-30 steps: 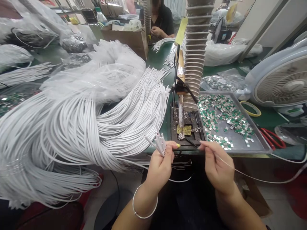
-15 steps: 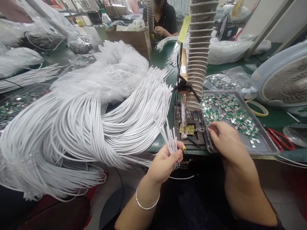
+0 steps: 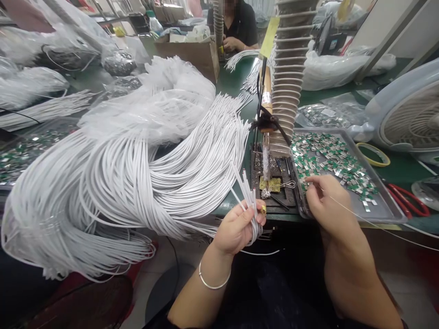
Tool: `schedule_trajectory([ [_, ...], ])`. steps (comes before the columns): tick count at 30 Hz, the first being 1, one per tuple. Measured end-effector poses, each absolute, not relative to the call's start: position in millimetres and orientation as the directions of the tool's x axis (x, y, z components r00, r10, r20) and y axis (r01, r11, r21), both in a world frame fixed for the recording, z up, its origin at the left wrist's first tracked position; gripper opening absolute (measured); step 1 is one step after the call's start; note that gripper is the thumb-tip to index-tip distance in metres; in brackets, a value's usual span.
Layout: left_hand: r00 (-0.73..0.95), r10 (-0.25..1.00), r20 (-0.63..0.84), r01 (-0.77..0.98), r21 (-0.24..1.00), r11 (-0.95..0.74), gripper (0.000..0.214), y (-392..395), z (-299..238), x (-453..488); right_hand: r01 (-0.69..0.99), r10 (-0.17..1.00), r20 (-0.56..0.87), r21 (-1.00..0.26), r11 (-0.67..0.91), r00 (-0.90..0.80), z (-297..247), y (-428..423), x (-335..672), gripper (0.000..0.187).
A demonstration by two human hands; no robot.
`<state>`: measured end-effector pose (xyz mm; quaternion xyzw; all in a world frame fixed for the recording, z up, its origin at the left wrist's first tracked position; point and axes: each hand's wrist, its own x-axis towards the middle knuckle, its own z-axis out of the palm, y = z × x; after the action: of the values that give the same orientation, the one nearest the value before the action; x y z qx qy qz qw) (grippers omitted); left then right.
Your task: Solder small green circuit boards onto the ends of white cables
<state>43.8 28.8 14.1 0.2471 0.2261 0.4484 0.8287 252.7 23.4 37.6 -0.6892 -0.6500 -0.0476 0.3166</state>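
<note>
My left hand (image 3: 238,228) is closed around a small bundle of white cables (image 3: 247,189), their ends fanning upward. A yellow wrap shows at one of its fingertips. My right hand (image 3: 327,201) is pinched over the left rim of a grey tray (image 3: 387,214). From it a thin solder wire (image 3: 363,217) trails off to the right. Small green-and-silver circuit boards (image 3: 332,157) lie scattered in the tray under and beyond my right fingers. Between the hands and a little farther back, a soldering iron (image 3: 266,155) is fixed tip-down over a yellow sponge (image 3: 270,184).
A large heap of white cables (image 3: 137,183), partly wrapped in plastic, covers the left. A ribbed hose (image 3: 290,77) hangs behind the iron. Right of the tray are red-handled pliers (image 3: 408,201), a yellow tape roll (image 3: 373,154) and a fan (image 3: 411,109). A person (image 3: 235,27) sits opposite.
The view has shifted slightly. My right hand has moved a little farther over the tray's left edge, still pinching the wire. The left thumb and the held cables have shifted slightly.
</note>
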Motion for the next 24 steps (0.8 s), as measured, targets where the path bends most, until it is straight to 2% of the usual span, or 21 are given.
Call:
schedule_trajectory([
  [8,0.457,0.875,-0.162,-0.590,0.680,0.435,0.024,27,15,49,0.855,0.775,0.594,-0.499,0.144,0.217,42,12,244,0.009],
  [16,0.331,0.925,-0.190,-0.513,0.786,0.345,0.027,26,17,55,0.661,0.813,0.542,-0.692,0.290,0.212,37,-5,218,0.010],
  [20,0.271,0.948,-0.167,-0.484,0.827,0.284,0.025,24,16,58,0.628,0.830,0.533,-0.705,0.330,0.162,35,-8,206,0.009],
  [24,0.292,0.940,-0.178,-0.436,0.850,0.296,0.024,22,16,62,0.606,0.839,0.528,-0.713,0.354,0.130,35,-5,196,0.008],
])
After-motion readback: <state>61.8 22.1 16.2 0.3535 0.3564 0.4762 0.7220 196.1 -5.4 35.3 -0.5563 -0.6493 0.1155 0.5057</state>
